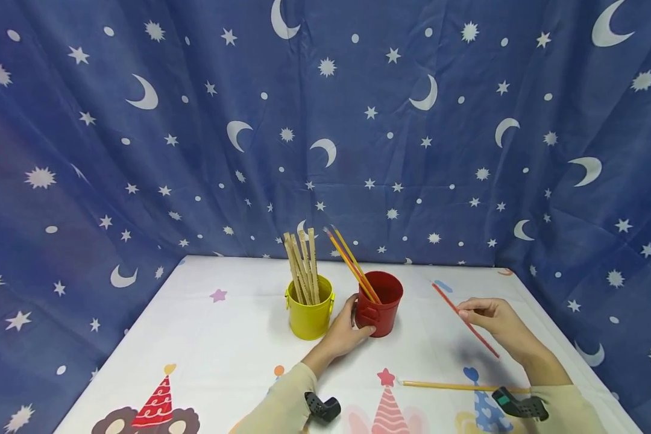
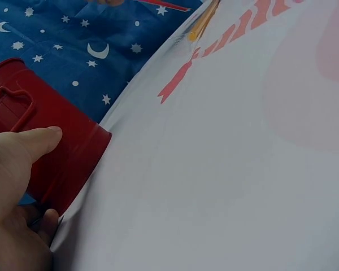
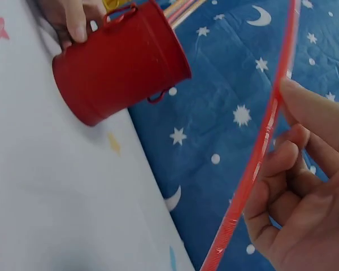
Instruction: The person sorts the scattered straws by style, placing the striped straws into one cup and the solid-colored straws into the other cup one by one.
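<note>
My left hand grips a small red metal bucket, its thumb along the side by the handle. Yellow-orange and pink thin sticks lean out of that bucket toward the left. Off to the right, my right hand pinches a thin red stick between thumb and fingers; it has a shiny, clear wrapper. The red stick slants above the table, apart from the bucket. Below the right hand, a yellow-orange stick lies on the table, its right end near the right wrist.
A yellow bucket with several flat wooden sticks stands just left of the red one. The white tablecloth carries printed party figures. Behind the table hangs a blue curtain with moons and stars.
</note>
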`<state>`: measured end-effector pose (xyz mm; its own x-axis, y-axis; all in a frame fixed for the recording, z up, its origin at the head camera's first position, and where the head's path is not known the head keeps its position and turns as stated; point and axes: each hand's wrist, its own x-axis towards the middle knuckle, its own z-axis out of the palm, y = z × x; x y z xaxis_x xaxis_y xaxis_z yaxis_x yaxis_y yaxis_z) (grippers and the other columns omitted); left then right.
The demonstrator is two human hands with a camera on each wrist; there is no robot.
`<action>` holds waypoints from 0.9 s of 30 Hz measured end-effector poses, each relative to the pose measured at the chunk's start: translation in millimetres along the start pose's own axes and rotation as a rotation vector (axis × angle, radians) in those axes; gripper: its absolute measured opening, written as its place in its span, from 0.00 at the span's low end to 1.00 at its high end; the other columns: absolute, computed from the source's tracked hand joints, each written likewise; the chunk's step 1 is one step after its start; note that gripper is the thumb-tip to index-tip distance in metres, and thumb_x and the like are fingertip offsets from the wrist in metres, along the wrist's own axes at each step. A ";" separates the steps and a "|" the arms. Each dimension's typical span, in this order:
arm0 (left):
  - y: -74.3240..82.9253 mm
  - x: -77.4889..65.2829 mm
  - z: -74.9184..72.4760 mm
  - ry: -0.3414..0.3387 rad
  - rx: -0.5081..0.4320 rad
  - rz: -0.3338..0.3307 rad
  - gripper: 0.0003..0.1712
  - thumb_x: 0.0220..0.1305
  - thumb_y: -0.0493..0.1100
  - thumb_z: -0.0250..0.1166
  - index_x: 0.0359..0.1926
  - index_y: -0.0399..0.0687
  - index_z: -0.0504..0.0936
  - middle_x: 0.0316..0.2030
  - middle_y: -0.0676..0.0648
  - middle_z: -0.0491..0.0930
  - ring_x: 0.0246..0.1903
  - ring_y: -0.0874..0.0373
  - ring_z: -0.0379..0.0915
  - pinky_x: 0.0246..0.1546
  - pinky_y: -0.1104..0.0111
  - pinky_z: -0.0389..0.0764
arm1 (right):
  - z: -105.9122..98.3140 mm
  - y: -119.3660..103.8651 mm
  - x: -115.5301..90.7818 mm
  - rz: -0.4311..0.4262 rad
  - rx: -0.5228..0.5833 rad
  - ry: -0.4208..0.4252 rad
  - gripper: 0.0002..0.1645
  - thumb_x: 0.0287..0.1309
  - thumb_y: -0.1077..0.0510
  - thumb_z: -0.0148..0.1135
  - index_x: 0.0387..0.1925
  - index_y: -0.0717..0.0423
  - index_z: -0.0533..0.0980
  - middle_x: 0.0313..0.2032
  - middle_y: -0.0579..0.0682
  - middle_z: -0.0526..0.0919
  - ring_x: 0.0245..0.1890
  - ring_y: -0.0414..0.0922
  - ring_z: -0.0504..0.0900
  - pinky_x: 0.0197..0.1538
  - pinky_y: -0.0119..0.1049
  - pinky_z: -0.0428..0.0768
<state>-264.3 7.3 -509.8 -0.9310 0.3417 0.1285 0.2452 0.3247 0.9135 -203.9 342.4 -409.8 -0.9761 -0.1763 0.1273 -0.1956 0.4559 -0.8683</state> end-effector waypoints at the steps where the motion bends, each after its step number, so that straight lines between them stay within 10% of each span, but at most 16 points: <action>1: 0.8 1.1 0.2 -0.001 -0.001 -0.003 0.50 0.63 0.49 0.69 0.79 0.47 0.52 0.75 0.38 0.64 0.73 0.42 0.62 0.71 0.44 0.70 | -0.4 -1.9 0.7 -0.009 0.009 0.014 0.16 0.71 0.58 0.60 0.48 0.67 0.83 0.40 0.28 0.85 0.43 0.28 0.80 0.47 0.22 0.78; 12: 3.2 2.1 1.3 -0.016 -0.036 0.004 0.50 0.63 0.48 0.69 0.79 0.47 0.52 0.75 0.38 0.64 0.72 0.41 0.63 0.69 0.43 0.72 | 6.1 -28.2 15.5 -0.054 0.192 0.058 0.12 0.71 0.60 0.58 0.43 0.44 0.86 0.36 0.30 0.84 0.43 0.32 0.78 0.50 0.20 0.75; 27: -2.4 2.3 1.0 -0.023 -0.046 0.017 0.50 0.63 0.48 0.69 0.79 0.46 0.52 0.75 0.37 0.62 0.74 0.40 0.61 0.71 0.41 0.69 | 22.8 -90.0 48.6 -0.143 0.451 0.006 0.15 0.72 0.62 0.57 0.38 0.41 0.86 0.34 0.37 0.83 0.38 0.34 0.78 0.48 0.22 0.81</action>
<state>-266.8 8.1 -512.0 -0.9203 0.3668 0.1361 0.2480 0.2781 0.9280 -231.6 272.9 -336.5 -0.9432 -0.2041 0.2621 -0.2683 0.0029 -0.9633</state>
